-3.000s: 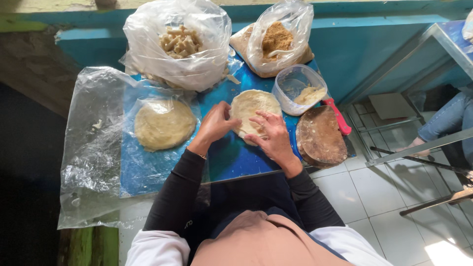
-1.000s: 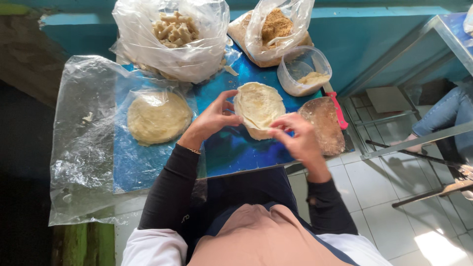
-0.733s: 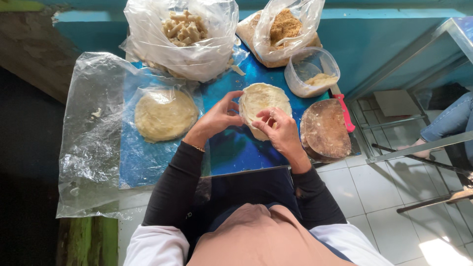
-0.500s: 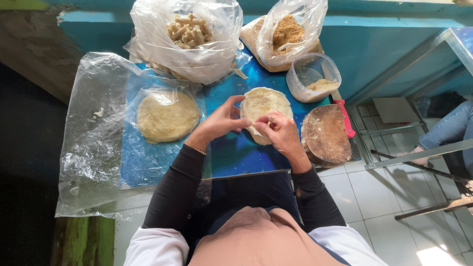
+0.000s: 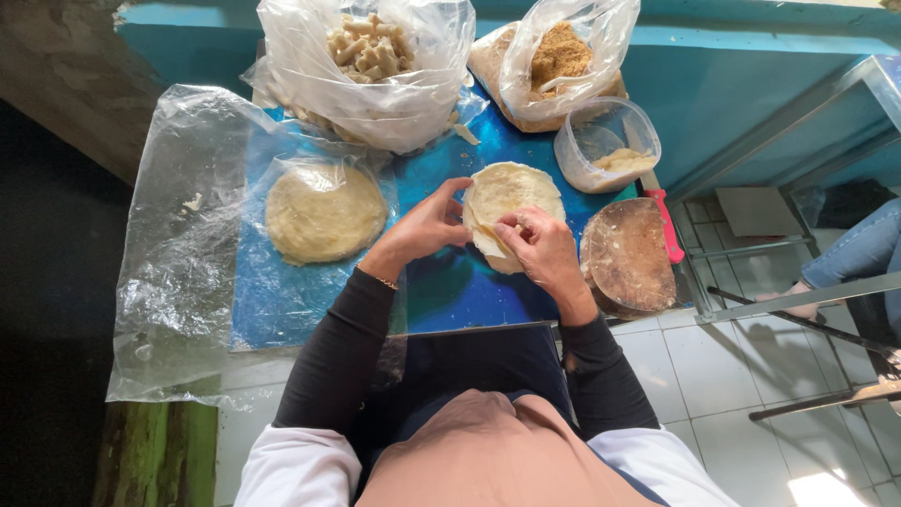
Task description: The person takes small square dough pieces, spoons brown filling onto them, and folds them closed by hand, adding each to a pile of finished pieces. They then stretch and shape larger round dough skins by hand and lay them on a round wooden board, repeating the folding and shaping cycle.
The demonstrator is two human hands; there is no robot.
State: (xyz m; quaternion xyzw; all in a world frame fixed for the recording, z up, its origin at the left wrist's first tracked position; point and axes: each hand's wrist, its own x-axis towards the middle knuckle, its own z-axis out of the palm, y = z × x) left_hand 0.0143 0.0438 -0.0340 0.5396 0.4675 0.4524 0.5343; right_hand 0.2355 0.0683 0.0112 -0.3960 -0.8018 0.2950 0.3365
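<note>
The person wore long black sleeves (image 5: pixel 343 352) under white shoulders — a thin bracelet (image 5: pixel 380 280) circled the left wrist — and a beige headscarf (image 5: pixel 488 455).

1. I see a blue tabletop (image 5: pixel 450 291), clear plastic sheet (image 5: pixel 178 272) draped over its 9 o'clock side.
2. Flat dough stack (image 5: pixel 324 211) on it at 9.
3. Two filled plastic bags, (image 5: pixel 375 70) and (image 5: pixel 554 66), at 12.
4. Clear tub (image 5: pixel 605 145) at 1, round wooden board (image 5: pixel 627 255) and red-handled knife (image 5: pixel 664 225) at 3.

Pale cream wrapper (image 5: pixel 511 192), blue table (image 5: pixel 450 291)
</note>
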